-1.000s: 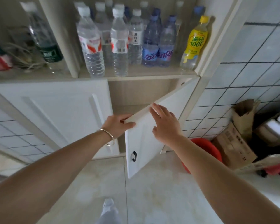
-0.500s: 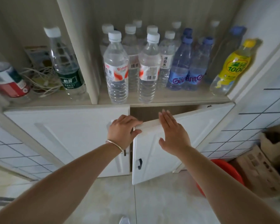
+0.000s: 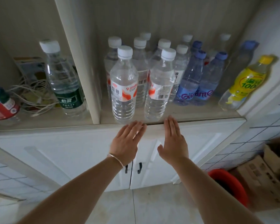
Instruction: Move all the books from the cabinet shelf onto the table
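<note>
No books and no table are in view. Both white lower cabinet doors are closed, the left door (image 3: 58,152) and the right door (image 3: 205,147) meeting at two small dark handles (image 3: 139,168). My left hand (image 3: 128,143), with a thin bracelet at the wrist, lies flat with straight fingers on the top of the left door. My right hand (image 3: 174,141) lies flat with straight fingers on the top of the right door. Neither hand holds anything.
The open shelf (image 3: 192,116) above carries several clear water bottles (image 3: 124,88), blue-capped bottles (image 3: 192,81) and a yellow drink bottle (image 3: 246,83). Left compartment: a green-label bottle (image 3: 63,80) and white cables (image 3: 31,94). A red bucket (image 3: 229,183) and cardboard boxes (image 3: 265,172) stand on the floor at right.
The right cabinet door swung from ajar to fully closed. My left hand let go of the door's top edge and flattened. The view rose toward the shelf.
</note>
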